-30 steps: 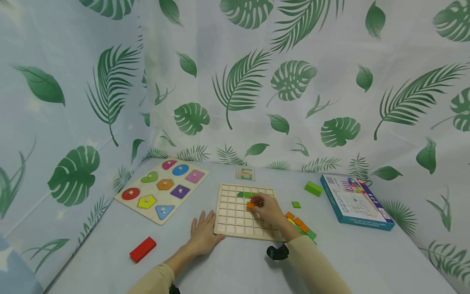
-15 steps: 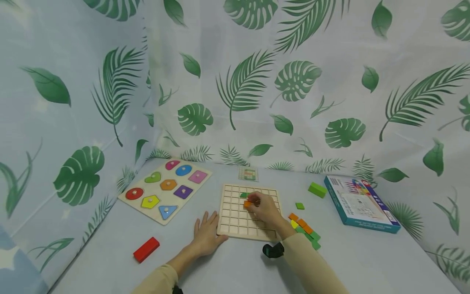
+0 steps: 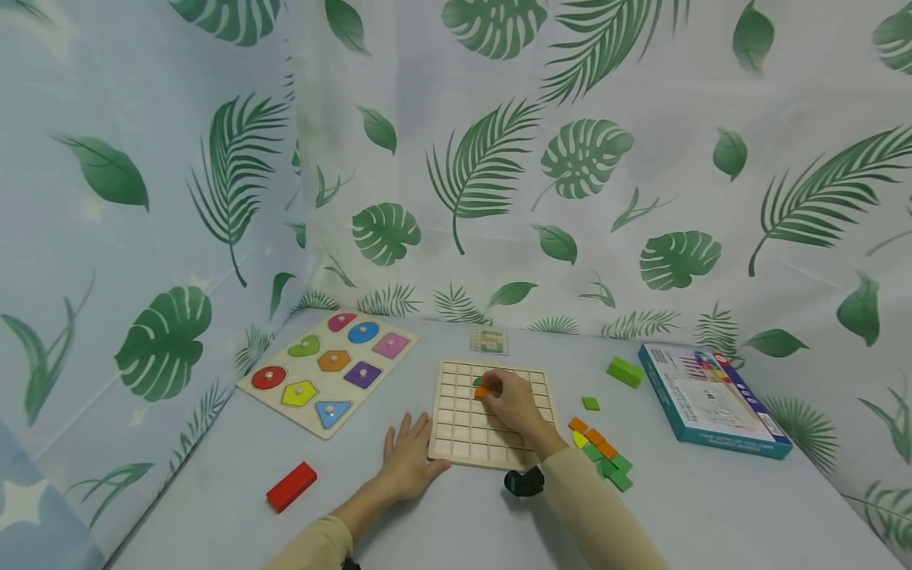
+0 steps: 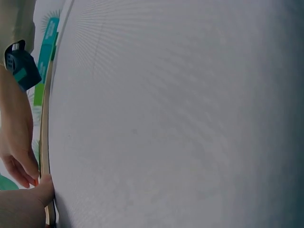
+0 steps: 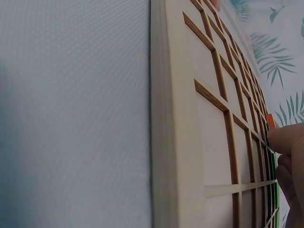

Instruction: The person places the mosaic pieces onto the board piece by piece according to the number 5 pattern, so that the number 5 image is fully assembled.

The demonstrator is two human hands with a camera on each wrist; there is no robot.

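A square wooden board [image 3: 456, 431] with a raised grid lies in the middle of the table. My right hand [image 3: 513, 402] pinches a small orange tile [image 3: 481, 393] over the board's far rows, and the right wrist view also shows the tile at the fingertips. Whether it touches the board I cannot tell. Green pieces [image 3: 477, 381] sit in a far row, partly hidden by that hand. My left hand [image 3: 409, 467] rests with spread fingers at the board's front left corner; in the left wrist view its thumb lies against the board's edge.
Loose orange, yellow and green tiles [image 3: 617, 461] lie right of the board, near a single green tile [image 3: 590, 404]. Around them are a green block [image 3: 625, 372], a flat box [image 3: 712, 400], a pattern card [image 3: 489, 340], a knobbed shape puzzle [image 3: 313, 364] and a red block [image 3: 291, 487].
My right hand has moved left across the board with the orange tile, and slightly away from me. The head view has shifted a little. My left hand stays at the corner.
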